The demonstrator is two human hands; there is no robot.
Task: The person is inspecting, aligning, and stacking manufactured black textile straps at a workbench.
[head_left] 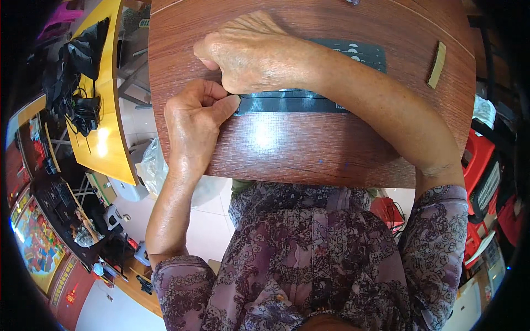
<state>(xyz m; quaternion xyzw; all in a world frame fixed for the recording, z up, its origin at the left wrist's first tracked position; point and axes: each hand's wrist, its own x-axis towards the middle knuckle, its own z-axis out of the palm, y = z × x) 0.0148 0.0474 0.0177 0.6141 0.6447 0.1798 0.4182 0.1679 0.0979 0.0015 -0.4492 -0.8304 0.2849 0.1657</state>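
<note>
On the brown wooden table (309,146) lies a flat, dark grey, glossy plastic piece (292,103) that looks like a bag. White printed marks show at its far right, and a thin dark line runs along its near side. My left hand (193,118) is closed at its near left corner, thumb and forefinger pinched on the edge. My right hand (243,55) reaches across from the right, curled into a fist over the left end of the bag. Its fingertips are turned away, so what they grip is hidden. My right forearm covers the middle of the bag.
A small tan strip (436,65) lies at the table's right side. On the left stands a yellow table (105,149) with black cables and a black bag (88,49). A clear plastic bag (153,165) hangs near the left table edge. Red chairs (476,165) stand at right.
</note>
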